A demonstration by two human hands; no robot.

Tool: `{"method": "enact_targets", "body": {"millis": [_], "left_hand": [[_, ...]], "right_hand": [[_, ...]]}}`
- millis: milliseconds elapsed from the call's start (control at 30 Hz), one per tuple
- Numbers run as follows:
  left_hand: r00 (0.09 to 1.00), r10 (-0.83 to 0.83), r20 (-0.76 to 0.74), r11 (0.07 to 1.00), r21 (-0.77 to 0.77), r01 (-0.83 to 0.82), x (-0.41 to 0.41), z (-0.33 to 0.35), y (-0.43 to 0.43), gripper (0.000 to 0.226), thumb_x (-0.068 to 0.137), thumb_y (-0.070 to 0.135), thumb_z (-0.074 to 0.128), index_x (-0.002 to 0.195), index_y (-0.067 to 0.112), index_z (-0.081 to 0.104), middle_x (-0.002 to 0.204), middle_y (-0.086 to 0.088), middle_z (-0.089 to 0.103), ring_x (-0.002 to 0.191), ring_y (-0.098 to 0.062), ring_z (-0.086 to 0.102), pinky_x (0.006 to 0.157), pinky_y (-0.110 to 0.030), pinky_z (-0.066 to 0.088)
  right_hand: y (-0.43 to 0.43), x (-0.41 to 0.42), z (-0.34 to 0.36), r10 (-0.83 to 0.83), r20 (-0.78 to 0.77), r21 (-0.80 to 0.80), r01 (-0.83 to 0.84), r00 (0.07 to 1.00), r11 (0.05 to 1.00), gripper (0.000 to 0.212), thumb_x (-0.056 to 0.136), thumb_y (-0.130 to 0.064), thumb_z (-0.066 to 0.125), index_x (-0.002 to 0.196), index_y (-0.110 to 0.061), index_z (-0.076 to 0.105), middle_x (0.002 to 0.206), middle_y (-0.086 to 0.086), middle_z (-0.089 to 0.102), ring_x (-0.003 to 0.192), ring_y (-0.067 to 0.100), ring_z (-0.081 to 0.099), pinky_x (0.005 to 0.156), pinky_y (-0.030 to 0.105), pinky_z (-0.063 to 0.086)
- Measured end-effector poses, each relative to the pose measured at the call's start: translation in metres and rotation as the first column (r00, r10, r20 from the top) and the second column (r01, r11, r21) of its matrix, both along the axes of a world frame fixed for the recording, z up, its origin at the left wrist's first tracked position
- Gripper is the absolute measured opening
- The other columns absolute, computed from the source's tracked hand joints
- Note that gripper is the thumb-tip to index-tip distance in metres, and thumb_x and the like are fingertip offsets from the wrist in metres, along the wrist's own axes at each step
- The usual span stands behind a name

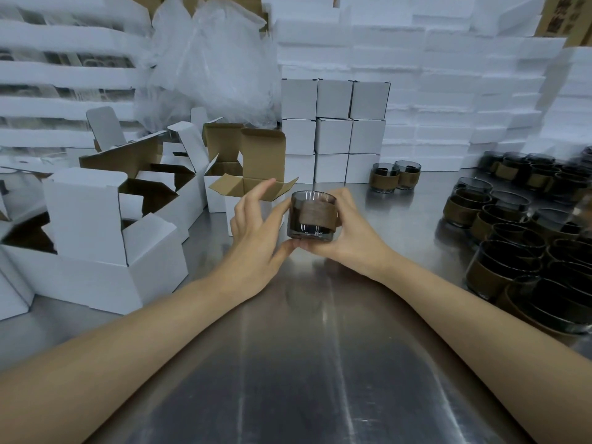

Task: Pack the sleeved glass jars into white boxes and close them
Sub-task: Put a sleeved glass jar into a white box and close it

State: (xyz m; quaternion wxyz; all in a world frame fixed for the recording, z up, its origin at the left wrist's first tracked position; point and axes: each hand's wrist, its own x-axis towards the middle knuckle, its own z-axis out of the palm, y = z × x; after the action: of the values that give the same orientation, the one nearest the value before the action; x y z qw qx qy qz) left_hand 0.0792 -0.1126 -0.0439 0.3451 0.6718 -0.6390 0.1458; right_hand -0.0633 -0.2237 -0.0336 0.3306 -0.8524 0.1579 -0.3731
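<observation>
Hands, left and right, hold jar, half-hiding box.

Brushed stainless-steel table, open white cardboard boxes left, stacked closed white boxes rear, brown-sleeved smoked-glass jars right

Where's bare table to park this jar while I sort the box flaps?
Best spot: bare steel table between your forearms. Also a patch right of the held jar, bordered by the two jars behind and the jar cluster. Crowded: open boxes on the left, jars along the right edge.
</observation>
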Motion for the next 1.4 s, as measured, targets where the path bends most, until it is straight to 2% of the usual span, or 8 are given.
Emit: {"method": "enact_targets", "body": {"millis": [100,267,467,667,833,1067,1233,1400], "left_hand": [[1.0,-0.003,-0.01,1.0,0.005,0.003,-0.002,0.002,0.001,0.059,0.092,0.02,0.062,0.144,0.019,0.035,0.153,-0.008,0.01,0.137,-0.014,0.006,0.111,-0.032,0.008],[1.0,0.014,-0.025,1.0,0.01,-0.014,-0.003,0.003,0.001,0.053,0.093,0.019,0.059,0.141,0.014,0.038,0.153,-0.011,0.013,0.139,-0.022,0.009,0.113,-0.038,0.014],[0.998,0.021,-0.055,0.999,-0.029,-0.023,-0.003,0.002,0.001,0.052,0.093,0.021,0.059,0.14,0.012,0.038,0.152,-0.01,0.014,0.138,-0.021,0.01,0.111,-0.035,0.011],[1.0,0.016,-0.027,0.998,-0.053,-0.017,-0.002,0.001,0.001,0.052,0.092,0.021,0.061,0.137,0.01,0.04,0.15,-0.013,0.019,0.134,-0.019,0.015,0.108,-0.036,0.016],[0.999,0.013,-0.035,0.997,-0.069,-0.015,-0.001,0.001,0.0,0.053,0.092,0.019,0.06,0.139,0.012,0.038,0.149,-0.013,0.02,0.133,-0.016,0.014,0.108,-0.033,0.014],[0.998,0.023,-0.059,0.997,-0.077,-0.027,-0.001,0.0,-0.001,0.051,0.097,0.032,0.049,0.142,0.014,0.035,0.148,-0.011,0.021,0.134,-0.021,0.017,0.108,-0.031,0.012],[0.993,0.002,-0.115,0.998,-0.067,-0.01,0.001,0.001,0.0,0.059,0.095,0.054,0.033,0.148,0.029,0.027,0.15,0.003,0.018,0.135,-0.011,0.01,0.107,-0.026,0.007],[0.997,-0.024,-0.068,0.998,-0.052,0.02,0.003,0.003,-0.001,0.068,0.091,0.061,0.031,0.149,0.025,0.027,0.154,0.011,0.021,0.138,-0.005,0.008,0.106,-0.021,0.005]], "right_hand": [[0.002,0.0,0.001,-0.003,0.029,0.033,0.002,1.0,0.999,0.059,0.07,-0.018,0.085,0.116,-0.02,0.048,0.112,0.001,0.05,0.096,-0.006,0.05,0.083,0.01,0.04],[0.004,-0.001,-0.001,-0.013,0.066,0.003,0.013,0.998,1.0,0.069,0.068,-0.018,0.086,0.115,-0.026,0.035,0.108,-0.014,0.051,0.093,-0.006,0.053,0.083,0.012,0.043],[-0.002,0.001,-0.001,-0.095,0.073,-0.097,0.102,0.993,0.99,0.071,0.063,-0.02,0.089,0.122,-0.011,0.051,0.113,0.006,0.049,0.094,-0.004,0.047,0.078,0.007,0.036],[-0.01,0.002,-0.003,-0.107,0.017,-0.058,0.108,0.994,0.992,0.078,0.07,-0.01,0.083,0.139,-0.013,0.046,0.115,0.001,0.051,0.096,0.008,0.05,0.074,0.009,0.037],[-0.009,0.003,-0.003,-0.104,0.031,-0.025,0.105,0.994,0.994,0.077,0.07,-0.006,0.081,0.138,-0.014,0.046,0.115,-0.003,0.053,0.093,0.001,0.051,0.07,0.014,0.042],[-0.004,0.001,0.001,-0.057,0.087,0.113,0.047,0.995,0.992,0.064,0.071,-0.007,0.082,0.126,-0.016,0.05,0.109,-0.002,0.063,0.096,0.01,0.058,0.071,0.02,0.044],[-0.004,-0.002,0.002,0.007,0.069,0.239,-0.023,0.998,0.971,0.045,0.074,-0.026,0.082,0.114,-0.022,0.061,0.104,-0.003,0.072,0.096,0.016,0.066,0.075,0.023,0.048],[-0.001,-0.003,0.004,0.059,0.111,0.325,-0.092,0.992,0.941,0.031,0.068,-0.043,0.074,0.088,-0.022,0.066,0.077,0.008,0.07,0.07,0.016,0.065,0.074,0.031,0.054]]}}
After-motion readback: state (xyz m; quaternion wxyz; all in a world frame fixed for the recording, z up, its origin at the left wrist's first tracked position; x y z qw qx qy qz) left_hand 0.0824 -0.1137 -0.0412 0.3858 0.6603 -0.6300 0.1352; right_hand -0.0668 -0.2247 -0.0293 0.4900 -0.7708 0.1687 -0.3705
